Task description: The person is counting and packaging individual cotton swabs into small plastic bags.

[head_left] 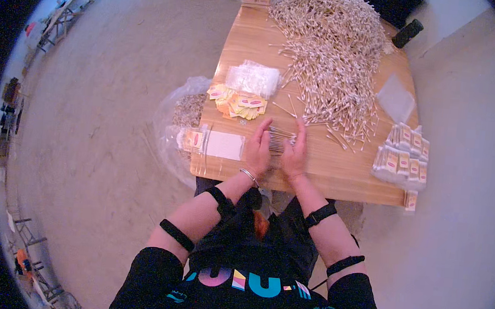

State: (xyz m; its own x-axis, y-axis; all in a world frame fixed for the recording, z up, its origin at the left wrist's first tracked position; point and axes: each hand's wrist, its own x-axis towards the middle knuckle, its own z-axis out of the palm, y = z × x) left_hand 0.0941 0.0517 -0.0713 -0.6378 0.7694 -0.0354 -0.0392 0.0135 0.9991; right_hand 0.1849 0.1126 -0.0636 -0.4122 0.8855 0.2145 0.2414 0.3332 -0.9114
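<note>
Near the middle of the frame, I have a bundle of cotton swabs (277, 142) between my 2 hands, its sticks running roughly crosswise. My left grip (258, 148) takes the left end and my right grip (294, 154) the right end, fingers stretched toward the top of the frame, so both grasp the bundle from its sides. How hard each presses, I cannot tell. The bundle is over the near part of the wooden desk (339, 183).

Just left of my left grip lies a white rectangular piece (225, 145), and beside it, at the desk's left edge, a packet of swabs (193, 140) with a printed card. Above these, left of centre, I see a spread of yellow cards (239, 104) and a stack of clear bags (255, 78). A big heap of loose swabs (333, 50) fills the upper centre of the frame, with a few strays reaching down toward my fingers. At the right of the desk sit filled packets (403, 153) in rows, below a translucent sheet (396, 99). Beyond the desk's left edge is a large clear sack (170, 148) with more swabs in it. I wear a bracelet (249, 176) on my left wrist.
</note>
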